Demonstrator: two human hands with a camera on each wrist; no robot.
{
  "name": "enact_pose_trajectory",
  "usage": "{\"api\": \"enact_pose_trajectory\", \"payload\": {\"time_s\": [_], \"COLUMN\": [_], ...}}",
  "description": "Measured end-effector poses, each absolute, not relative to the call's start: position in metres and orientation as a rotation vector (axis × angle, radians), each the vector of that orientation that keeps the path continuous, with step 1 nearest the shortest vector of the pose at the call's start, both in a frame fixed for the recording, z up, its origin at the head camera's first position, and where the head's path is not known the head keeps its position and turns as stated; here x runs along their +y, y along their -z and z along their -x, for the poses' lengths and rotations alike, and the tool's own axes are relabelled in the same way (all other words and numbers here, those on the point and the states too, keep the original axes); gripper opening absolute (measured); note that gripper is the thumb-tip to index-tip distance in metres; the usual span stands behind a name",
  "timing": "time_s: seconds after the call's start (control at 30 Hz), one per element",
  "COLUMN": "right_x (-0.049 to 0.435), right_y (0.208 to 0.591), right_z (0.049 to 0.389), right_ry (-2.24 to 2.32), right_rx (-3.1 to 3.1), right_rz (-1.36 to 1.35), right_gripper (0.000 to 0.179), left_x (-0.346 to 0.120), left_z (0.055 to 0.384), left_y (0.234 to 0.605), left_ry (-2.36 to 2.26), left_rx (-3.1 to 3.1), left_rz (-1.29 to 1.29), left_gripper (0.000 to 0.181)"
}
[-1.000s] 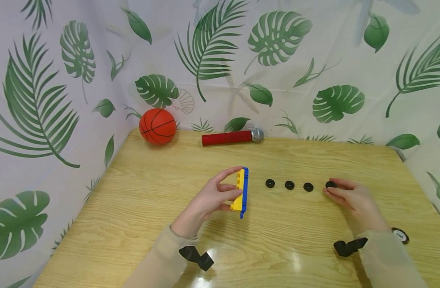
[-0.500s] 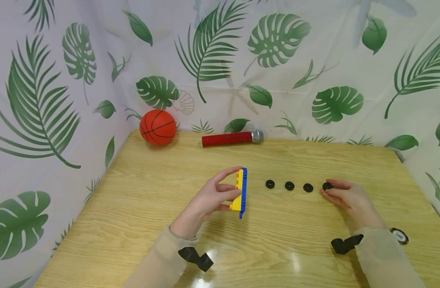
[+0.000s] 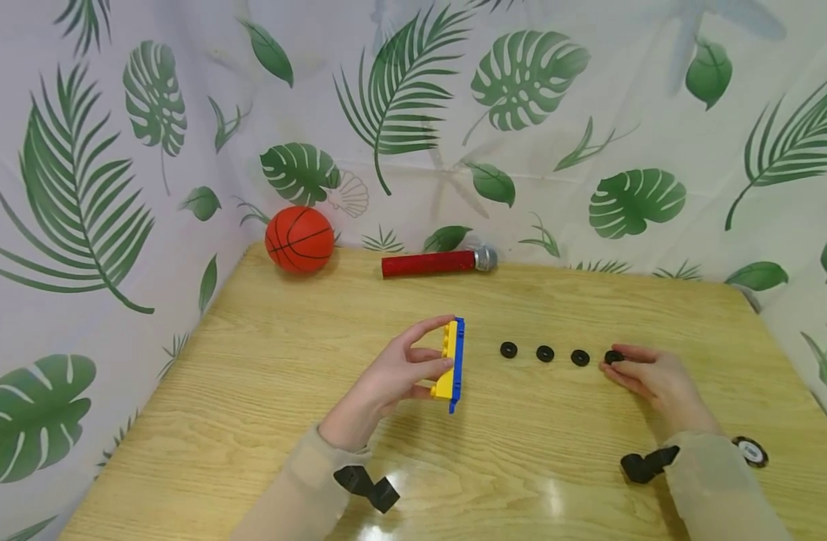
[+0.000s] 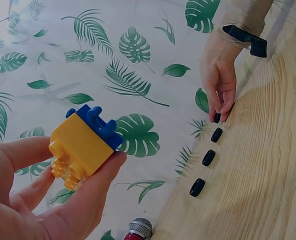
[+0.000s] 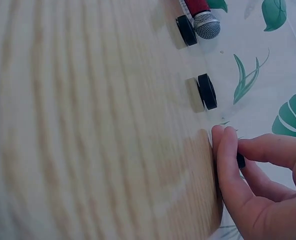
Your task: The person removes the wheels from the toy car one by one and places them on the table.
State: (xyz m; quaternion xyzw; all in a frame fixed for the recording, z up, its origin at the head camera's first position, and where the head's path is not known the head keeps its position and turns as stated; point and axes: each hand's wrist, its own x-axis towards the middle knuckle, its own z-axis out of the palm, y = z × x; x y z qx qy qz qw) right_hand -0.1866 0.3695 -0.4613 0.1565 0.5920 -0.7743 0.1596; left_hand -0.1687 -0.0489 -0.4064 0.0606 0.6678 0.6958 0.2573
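My left hand (image 3: 403, 368) grips a yellow and blue toy building-block piece (image 3: 452, 359) between thumb and fingers, held upright on end. In the left wrist view, the block piece (image 4: 83, 147) shows yellow studs on one side and a blue hooked part on the other. My right hand (image 3: 660, 379) pinches a small black toy tire (image 3: 613, 357) at the right end of a row. Three like tires lie flat to its left: a near one (image 3: 580, 358), a middle one (image 3: 545, 353) and a far-left one (image 3: 508, 349). Fingers partly hide the pinched tire (image 5: 241, 160) in the right wrist view.
A red toy basketball (image 3: 300, 240) sits at the table's back left corner. Beside the patterned cloth lies a red microphone (image 3: 430, 263) with a silver head. A black and white round chip (image 3: 750, 451) rests near my right forearm on the wooden table (image 3: 251, 421).
The right hand has slid slightly left with its tire, closer to the other tires in the row. My left hand holds the block piece in nearly the same place.
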Motion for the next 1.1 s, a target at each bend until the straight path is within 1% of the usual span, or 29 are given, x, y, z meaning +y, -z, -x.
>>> {"api": "enact_pose_trajectory", "payload": {"time_s": [0.13, 0.17, 0.2, 0.27, 0.37, 0.57, 0.77, 0.93, 1.1], "right_x": [0.3666, 0.3659, 0.3652, 0.3647, 0.3647, 0.3641, 0.3635, 0.3639, 0.3608], "right_y": [0.4625, 0.463, 0.4634, 0.4641, 0.4645, 0.4657, 0.4651, 0.4638, 0.4605], "right_z": [0.188, 0.1886, 0.1891, 0.1902, 0.1911, 0.1929, 0.1918, 0.1887, 0.1869], "right_ry": [2.144, 2.13, 2.118, 2.116, 2.117, 2.098, 2.078, 2.049, 2.085], "right_rx": [1.803, 1.827, 1.848, 1.869, 1.87, 1.875, 1.893, 1.927, 2.002], "right_rz": [-0.468, -0.476, -0.484, -0.495, -0.508, -0.495, -0.479, -0.454, -0.518], "right_gripper": [0.062, 0.065, 0.064, 0.054, 0.05, 0.068, 0.067, 0.072, 0.071], "left_x": [-0.0486, -0.0485, -0.0484, -0.0482, -0.0481, -0.0485, -0.0492, -0.0493, -0.0494], "left_z": [0.1681, 0.1679, 0.1678, 0.168, 0.1685, 0.1691, 0.1692, 0.1691, 0.1693], "left_y": [0.4059, 0.406, 0.4062, 0.4066, 0.4078, 0.4091, 0.4083, 0.4076, 0.4073], "left_ry": [-1.891, -1.892, -1.893, -1.896, -1.898, -1.908, -1.905, -1.908, -1.91], "left_rx": [1.811, 1.812, 1.812, 1.81, 1.812, 1.797, 1.795, 1.797, 1.8], "left_rz": [-0.162, -0.162, -0.16, -0.159, -0.157, -0.171, -0.17, -0.17, -0.158], "left_gripper": [0.058, 0.058, 0.058, 0.058, 0.058, 0.058, 0.058, 0.058, 0.058]}}
